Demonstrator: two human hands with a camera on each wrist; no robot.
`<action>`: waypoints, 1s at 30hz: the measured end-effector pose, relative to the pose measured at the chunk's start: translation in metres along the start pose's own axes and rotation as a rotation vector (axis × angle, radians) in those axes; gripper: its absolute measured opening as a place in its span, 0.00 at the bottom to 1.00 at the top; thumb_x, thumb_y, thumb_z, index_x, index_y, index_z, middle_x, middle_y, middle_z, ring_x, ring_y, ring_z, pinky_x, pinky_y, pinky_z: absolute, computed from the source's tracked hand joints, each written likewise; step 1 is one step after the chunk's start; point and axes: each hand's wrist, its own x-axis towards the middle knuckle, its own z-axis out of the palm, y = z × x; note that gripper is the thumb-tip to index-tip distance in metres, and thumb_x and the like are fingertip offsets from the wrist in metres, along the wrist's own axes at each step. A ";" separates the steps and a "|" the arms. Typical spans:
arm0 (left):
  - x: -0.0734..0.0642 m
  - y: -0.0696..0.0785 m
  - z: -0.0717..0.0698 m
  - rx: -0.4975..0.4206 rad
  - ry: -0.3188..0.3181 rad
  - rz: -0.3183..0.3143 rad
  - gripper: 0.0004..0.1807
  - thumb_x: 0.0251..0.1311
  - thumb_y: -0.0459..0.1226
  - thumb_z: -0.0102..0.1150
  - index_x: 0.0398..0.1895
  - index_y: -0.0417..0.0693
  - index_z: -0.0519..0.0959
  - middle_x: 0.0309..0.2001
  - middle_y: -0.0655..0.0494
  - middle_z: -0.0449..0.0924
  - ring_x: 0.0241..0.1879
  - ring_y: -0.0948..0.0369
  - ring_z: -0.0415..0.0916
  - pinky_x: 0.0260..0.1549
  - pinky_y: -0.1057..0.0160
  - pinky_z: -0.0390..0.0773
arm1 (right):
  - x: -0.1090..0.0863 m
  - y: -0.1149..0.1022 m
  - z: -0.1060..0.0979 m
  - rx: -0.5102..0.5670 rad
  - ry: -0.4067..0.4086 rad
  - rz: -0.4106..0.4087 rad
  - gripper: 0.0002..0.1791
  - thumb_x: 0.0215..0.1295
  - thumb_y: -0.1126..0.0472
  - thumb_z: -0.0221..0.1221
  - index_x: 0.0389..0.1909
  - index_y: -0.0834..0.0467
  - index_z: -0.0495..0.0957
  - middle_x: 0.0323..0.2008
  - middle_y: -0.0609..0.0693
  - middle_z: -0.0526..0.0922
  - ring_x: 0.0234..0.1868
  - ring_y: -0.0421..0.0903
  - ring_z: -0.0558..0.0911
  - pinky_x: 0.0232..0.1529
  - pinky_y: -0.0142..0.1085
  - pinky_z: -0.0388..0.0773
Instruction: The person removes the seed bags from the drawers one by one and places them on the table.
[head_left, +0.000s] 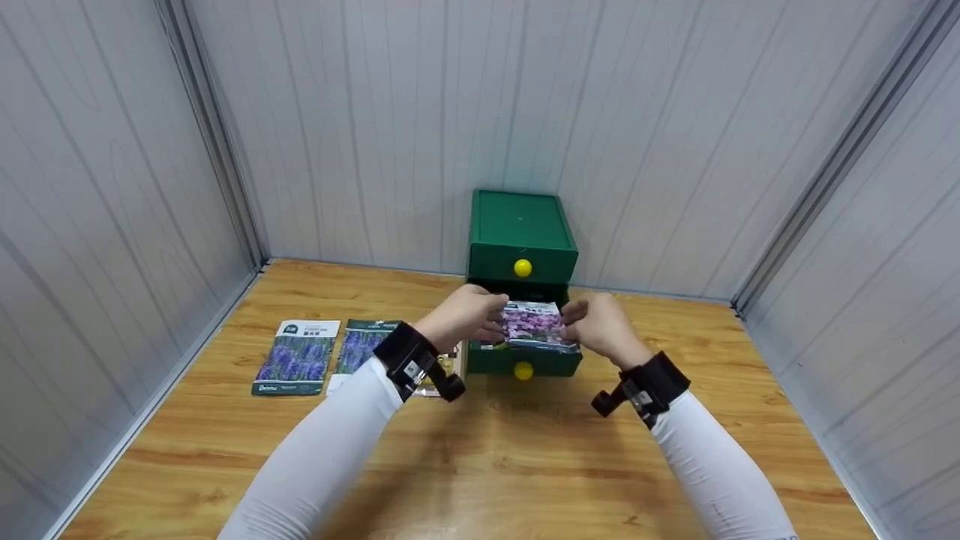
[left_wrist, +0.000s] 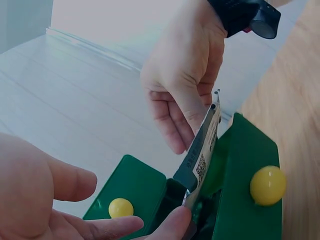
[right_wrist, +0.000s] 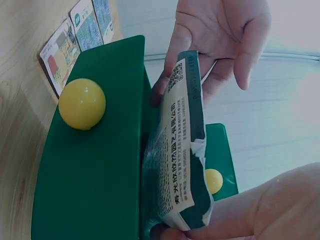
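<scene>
A seed packet (head_left: 534, 324) with pink flowers on its front stands tilted over the pulled-out lower drawer (head_left: 544, 363) of a green cabinet. My right hand (head_left: 602, 326) pinches one end of it between thumb and fingers. At the other end is my left hand (head_left: 469, 313), fingers extended against the packet and thumb apart from it. In the right wrist view, the printed back of the packet (right_wrist: 175, 150) shows, its lower part inside the drawer. Seen from the left wrist, the packet (left_wrist: 202, 150) is nearly edge-on between both hands.
The upper drawer (head_left: 491, 264) with its yellow knob is closed. Two purple-flower packets (head_left: 295, 360) (head_left: 358, 349) lie left on the wooden table (head_left: 525, 465). Another packet (right_wrist: 60, 57) lies beside the drawer, partly behind my left wrist in the head view. Pale panels surround the table.
</scene>
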 end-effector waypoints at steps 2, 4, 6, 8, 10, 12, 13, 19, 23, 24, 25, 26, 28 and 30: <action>-0.003 0.000 0.000 -0.002 0.004 -0.001 0.17 0.89 0.42 0.52 0.55 0.31 0.75 0.67 0.28 0.77 0.59 0.45 0.85 0.59 0.52 0.88 | -0.003 0.000 0.000 0.013 0.001 -0.003 0.21 0.68 0.72 0.71 0.61 0.73 0.83 0.54 0.65 0.90 0.54 0.59 0.89 0.52 0.46 0.90; -0.006 0.001 0.001 0.000 0.008 -0.002 0.22 0.89 0.42 0.52 0.67 0.28 0.73 0.67 0.29 0.77 0.60 0.44 0.85 0.60 0.52 0.88 | -0.006 0.000 -0.001 0.024 0.005 -0.002 0.21 0.69 0.73 0.71 0.61 0.72 0.83 0.54 0.65 0.90 0.53 0.59 0.89 0.51 0.44 0.90; -0.008 0.001 0.002 0.002 0.005 -0.001 0.26 0.89 0.42 0.52 0.73 0.28 0.70 0.67 0.30 0.77 0.61 0.44 0.86 0.61 0.51 0.87 | -0.008 0.001 -0.001 0.037 0.012 0.006 0.21 0.69 0.73 0.70 0.61 0.72 0.83 0.54 0.65 0.89 0.52 0.58 0.89 0.50 0.43 0.90; -0.009 0.002 0.003 0.001 -0.001 -0.001 0.27 0.89 0.43 0.52 0.75 0.27 0.69 0.67 0.31 0.78 0.61 0.44 0.85 0.61 0.51 0.87 | -0.011 0.001 -0.002 0.048 0.019 0.015 0.21 0.70 0.73 0.70 0.62 0.71 0.83 0.55 0.65 0.89 0.53 0.58 0.89 0.51 0.44 0.90; -0.010 0.002 0.005 -0.004 -0.001 -0.004 0.27 0.89 0.43 0.52 0.75 0.28 0.70 0.67 0.32 0.78 0.61 0.44 0.85 0.61 0.51 0.87 | -0.013 0.002 -0.004 0.054 0.023 0.023 0.20 0.71 0.72 0.70 0.62 0.70 0.83 0.56 0.65 0.89 0.55 0.59 0.88 0.53 0.45 0.90; -0.011 0.002 0.006 -0.012 0.002 -0.007 0.26 0.89 0.42 0.52 0.74 0.29 0.70 0.67 0.32 0.77 0.60 0.44 0.86 0.61 0.52 0.87 | -0.015 0.002 -0.005 0.049 0.026 0.022 0.20 0.71 0.71 0.70 0.62 0.70 0.83 0.57 0.65 0.89 0.56 0.59 0.88 0.53 0.46 0.90; -0.011 0.002 0.007 -0.018 0.005 -0.008 0.25 0.89 0.42 0.52 0.74 0.29 0.70 0.67 0.32 0.77 0.60 0.44 0.86 0.61 0.52 0.87 | -0.015 0.003 -0.006 0.046 0.027 0.022 0.20 0.72 0.71 0.70 0.62 0.70 0.83 0.57 0.65 0.88 0.56 0.60 0.88 0.53 0.46 0.90; -0.013 0.004 0.013 -0.045 -0.007 0.022 0.27 0.88 0.41 0.53 0.76 0.28 0.67 0.69 0.31 0.76 0.63 0.42 0.85 0.66 0.48 0.84 | -0.020 0.006 -0.010 0.051 0.051 -0.001 0.20 0.71 0.70 0.71 0.61 0.70 0.84 0.56 0.65 0.89 0.57 0.61 0.88 0.53 0.45 0.90; -0.018 0.006 0.020 -0.038 -0.011 0.037 0.29 0.87 0.41 0.55 0.77 0.29 0.66 0.69 0.32 0.76 0.63 0.44 0.85 0.65 0.50 0.84 | -0.025 0.010 -0.013 0.070 0.078 -0.051 0.20 0.68 0.71 0.71 0.60 0.71 0.85 0.53 0.66 0.90 0.54 0.60 0.90 0.51 0.42 0.89; -0.019 0.006 0.022 -0.028 -0.014 0.044 0.29 0.87 0.42 0.56 0.77 0.29 0.67 0.69 0.33 0.76 0.63 0.45 0.85 0.65 0.51 0.85 | -0.027 0.011 -0.014 0.070 0.085 -0.063 0.20 0.68 0.71 0.71 0.59 0.72 0.85 0.53 0.66 0.90 0.53 0.60 0.90 0.50 0.42 0.89; -0.020 0.007 0.024 -0.005 -0.012 0.053 0.28 0.87 0.43 0.56 0.75 0.30 0.69 0.67 0.34 0.77 0.62 0.46 0.85 0.64 0.52 0.85 | -0.028 0.011 -0.015 0.060 0.091 -0.066 0.20 0.68 0.71 0.71 0.59 0.71 0.85 0.53 0.65 0.90 0.52 0.59 0.90 0.51 0.42 0.89; -0.021 0.007 0.027 0.016 -0.010 0.061 0.28 0.87 0.44 0.56 0.74 0.30 0.71 0.67 0.35 0.78 0.61 0.48 0.86 0.64 0.52 0.86 | -0.030 0.012 -0.017 0.053 0.097 -0.067 0.20 0.68 0.71 0.71 0.59 0.71 0.86 0.52 0.65 0.91 0.52 0.59 0.90 0.51 0.43 0.89; -0.023 0.007 0.030 0.044 -0.011 0.077 0.27 0.87 0.46 0.56 0.72 0.32 0.74 0.65 0.37 0.80 0.59 0.49 0.86 0.64 0.51 0.85 | -0.033 0.012 -0.019 0.037 0.107 -0.067 0.20 0.69 0.71 0.71 0.60 0.71 0.85 0.52 0.65 0.91 0.52 0.59 0.90 0.52 0.45 0.89; -0.023 0.007 0.034 0.057 -0.007 0.090 0.26 0.86 0.47 0.57 0.70 0.33 0.76 0.63 0.39 0.80 0.58 0.50 0.87 0.64 0.51 0.85 | -0.035 0.013 -0.021 0.023 0.114 -0.063 0.21 0.69 0.71 0.70 0.61 0.72 0.84 0.53 0.65 0.91 0.53 0.59 0.89 0.54 0.47 0.88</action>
